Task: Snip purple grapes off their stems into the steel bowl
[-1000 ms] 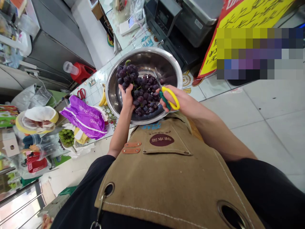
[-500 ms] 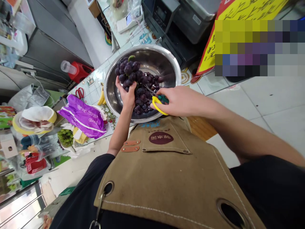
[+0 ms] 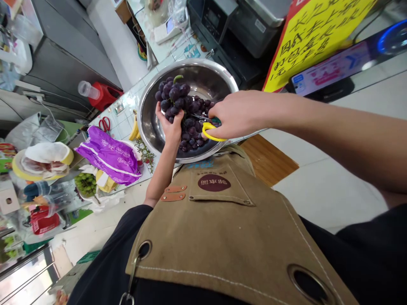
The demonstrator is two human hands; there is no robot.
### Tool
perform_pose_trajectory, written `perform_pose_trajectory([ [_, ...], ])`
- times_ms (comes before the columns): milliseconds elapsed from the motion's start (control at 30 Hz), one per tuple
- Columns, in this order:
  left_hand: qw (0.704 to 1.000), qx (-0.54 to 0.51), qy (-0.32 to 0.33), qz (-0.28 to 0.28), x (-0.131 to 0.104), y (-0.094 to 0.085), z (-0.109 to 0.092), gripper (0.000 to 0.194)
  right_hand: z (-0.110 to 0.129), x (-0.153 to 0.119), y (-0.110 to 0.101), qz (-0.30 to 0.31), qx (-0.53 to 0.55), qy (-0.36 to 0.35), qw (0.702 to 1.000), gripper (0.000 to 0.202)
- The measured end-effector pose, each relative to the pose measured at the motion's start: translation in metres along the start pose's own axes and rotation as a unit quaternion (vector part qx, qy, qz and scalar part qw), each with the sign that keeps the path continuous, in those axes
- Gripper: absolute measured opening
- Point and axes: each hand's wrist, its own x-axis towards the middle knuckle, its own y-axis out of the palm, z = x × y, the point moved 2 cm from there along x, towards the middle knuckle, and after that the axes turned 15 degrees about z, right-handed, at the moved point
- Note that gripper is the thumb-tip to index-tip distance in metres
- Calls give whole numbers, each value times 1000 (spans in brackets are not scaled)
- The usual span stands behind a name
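A bunch of dark purple grapes [image 3: 174,94] with a green stem rests in my left hand [image 3: 171,127], whose fingers are wrapped round its lower side. My right hand [image 3: 233,115] grips a pair of scissors [image 3: 210,132] with a yellow handle loop. Their blades point left into the grapes, with the tips partly hidden among them. Both hands are over a wide stainless steel bowl [image 3: 149,135]. Loose dark grapes [image 3: 192,133] lie in the bottom of the bowl, below the held bunch.
Left of the bowl are bananas [image 3: 135,128], bare grape stems [image 3: 146,154], red-handled scissors [image 3: 104,124] and a purple bag [image 3: 108,154]. Green grapes [image 3: 85,184] sit farther left. A dark machine [image 3: 219,38] stands behind the bowl, with a yellow sign [image 3: 308,46] and a lit screen [image 3: 333,72] at right.
My right hand and forearm have swung upward in the picture, and the scissors lie more level. My left hand still holds the bunch, shifted slightly right.
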Motion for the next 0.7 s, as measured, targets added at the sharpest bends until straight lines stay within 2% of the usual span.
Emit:
perform_pose_trajectory([
  [100,1000,-4,8,4,1,-1,2,108,-8,10,-3,-31,35,-4,999,48],
  [200,1000,-12,6,9,1,-1,4,115,-1,12,-11,-49,45,-4,998,48],
  [367,999,-25,19,17,2,-1,5,115,36,-2,-29,38,-24,53,998,36],
  [467,999,-35,31,23,3,-2,6,115,46,-5,-33,63,-79,67,993,34],
  [567,999,-22,26,35,5,-5,10,112,31,7,-25,60,-89,47,993,35],
  [700,998,-4,30,46,8,-8,14,113,-7,34,-4,47,-67,3,997,36],
])
